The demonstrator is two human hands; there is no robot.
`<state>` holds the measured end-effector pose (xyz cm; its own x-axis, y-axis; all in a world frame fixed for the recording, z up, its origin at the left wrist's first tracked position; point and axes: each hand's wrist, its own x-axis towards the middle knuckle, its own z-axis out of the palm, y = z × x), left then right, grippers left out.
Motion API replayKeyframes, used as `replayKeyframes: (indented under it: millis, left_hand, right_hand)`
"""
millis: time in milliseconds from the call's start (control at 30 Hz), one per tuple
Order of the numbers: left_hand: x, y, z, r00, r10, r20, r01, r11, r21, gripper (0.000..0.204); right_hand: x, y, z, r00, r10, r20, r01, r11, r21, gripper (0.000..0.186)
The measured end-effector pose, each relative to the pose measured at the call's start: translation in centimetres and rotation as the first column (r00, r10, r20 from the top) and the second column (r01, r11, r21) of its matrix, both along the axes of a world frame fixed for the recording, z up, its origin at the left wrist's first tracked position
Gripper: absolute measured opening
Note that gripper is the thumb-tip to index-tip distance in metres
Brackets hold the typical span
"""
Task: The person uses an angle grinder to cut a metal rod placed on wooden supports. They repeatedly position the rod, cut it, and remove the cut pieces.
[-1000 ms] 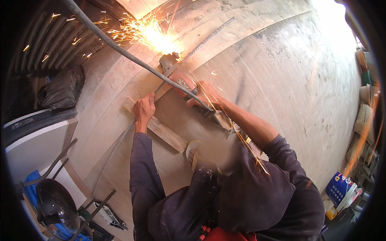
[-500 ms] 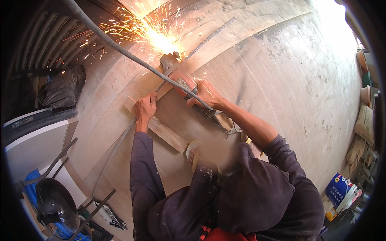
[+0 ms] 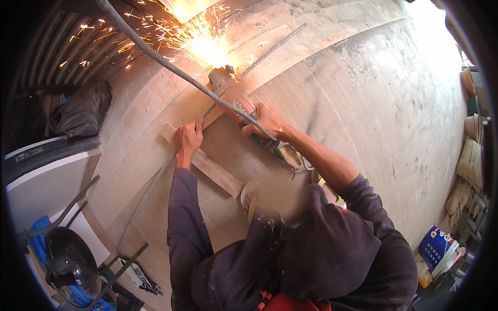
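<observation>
My right hand (image 3: 270, 122) is wrapped round the body of a red and black angle grinder (image 3: 236, 97), whose head points away from me. Bright sparks (image 3: 206, 44) spray from the grinder's head toward the far left. A ribbed steel bar (image 3: 274, 50) runs slantwise past the head; glare hides the spot where they meet. My left hand (image 3: 188, 139) is closed on the near part of this bar, above a wooden plank (image 3: 220, 175) lying on the floor. The grinder's disc is hidden.
A thick grey cable (image 3: 150, 52) crosses in front of the grinder. Slatted dark panels (image 3: 57, 52) and a black bag (image 3: 83, 111) stand at the left. A black chair-like object (image 3: 72, 254) is at lower left. A blue and white bucket (image 3: 438, 250) stands at right, below several pots (image 3: 473, 126).
The spark spray has shifted in shape and spreads wider to the left. Both hands keep their hold, with the grinder and bar almost where they were; the cable sits slightly farther right.
</observation>
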<state>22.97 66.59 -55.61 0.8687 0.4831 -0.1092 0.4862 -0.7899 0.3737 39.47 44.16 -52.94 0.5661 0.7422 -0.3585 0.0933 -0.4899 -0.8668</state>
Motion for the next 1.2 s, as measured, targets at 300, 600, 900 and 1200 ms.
replayKeyframes:
  millis: [300, 600, 900, 1200]
  left_hand:
    - [0.1, 0.6, -0.5, 0.999, -0.001, -0.033, 0.001, 1.0, 0.005, 0.062]
    - [-0.1, 0.6, -0.4, 1.0, 0.0, -0.026, 0.0, 1.0, 0.015, 0.058]
    - [-0.1, 0.7, -0.6, 1.0, 0.02, -0.024, -0.019, 1.0, 0.024, 0.056]
    - [-0.2, 0.8, -1.2, 0.999, -0.013, 0.031, 0.01, 0.997, 0.075, 0.054]
  right_hand:
    - [0.0, 0.0, 0.3, 0.998, -0.005, -0.059, 0.005, 1.0, 0.007, 0.049]
    - [0.1, 0.2, 0.2, 0.999, 0.01, -0.049, -0.01, 1.0, -0.014, 0.049]
    - [0.1, 0.4, 0.4, 0.999, 0.015, -0.041, -0.016, 0.999, -0.028, 0.052]
    - [-0.5, -0.4, -1.1, 1.0, 0.024, -0.017, -0.023, 0.996, 0.082, 0.044]
